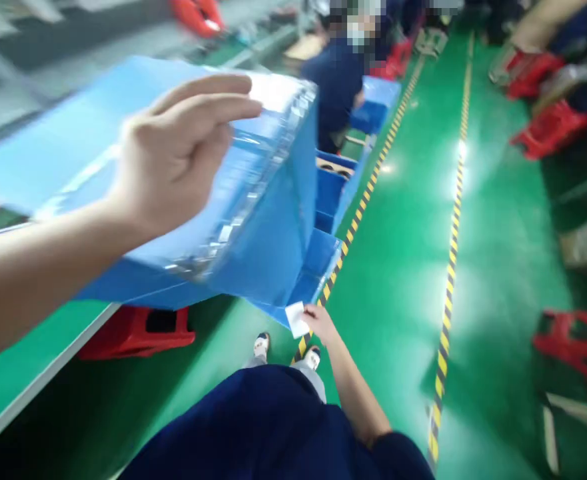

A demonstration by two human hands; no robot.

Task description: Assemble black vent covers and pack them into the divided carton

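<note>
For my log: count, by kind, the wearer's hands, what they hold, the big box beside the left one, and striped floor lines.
Wearer's bare hands: 2
Flat white piece, right hand: 1
Large blue box with shiny taped edge: 1
Yellow-and-black striped floor lines: 2
Total: 6

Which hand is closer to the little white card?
The right hand: its fingers hold the white card by one edge. The left hand is farther away, up by the big blue box; I can't tell if it touches.
</note>
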